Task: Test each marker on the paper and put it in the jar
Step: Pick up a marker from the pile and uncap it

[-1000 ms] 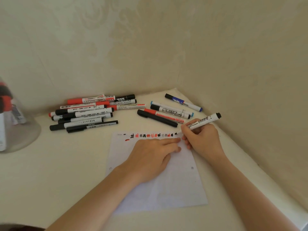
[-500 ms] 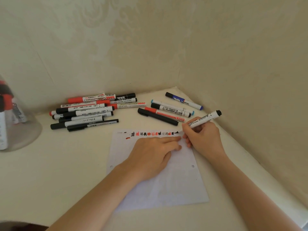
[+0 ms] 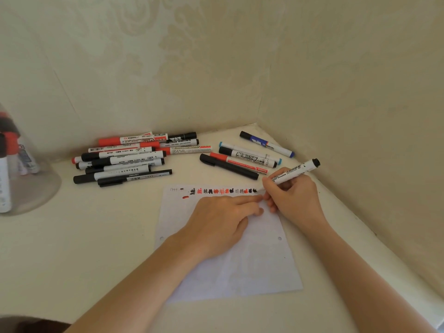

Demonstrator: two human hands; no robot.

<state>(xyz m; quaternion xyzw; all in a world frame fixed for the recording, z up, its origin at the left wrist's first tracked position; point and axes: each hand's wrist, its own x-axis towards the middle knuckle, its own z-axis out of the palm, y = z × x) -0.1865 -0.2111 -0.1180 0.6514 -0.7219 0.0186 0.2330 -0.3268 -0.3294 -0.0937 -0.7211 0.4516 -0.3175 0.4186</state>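
Two bare forearms — no sleeves, rings or watch.

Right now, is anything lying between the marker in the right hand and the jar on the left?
Yes. The left hand rests on the paper, and a pile of markers lies toward the jar. Lifting the held marker over them would clear both.

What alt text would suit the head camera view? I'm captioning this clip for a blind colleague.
A right hand grips a white marker with its tip at the end of a row of red and black test marks on a sheet of paper, which the left hand presses flat. More markers lie behind; a clear jar holding some stands far left.
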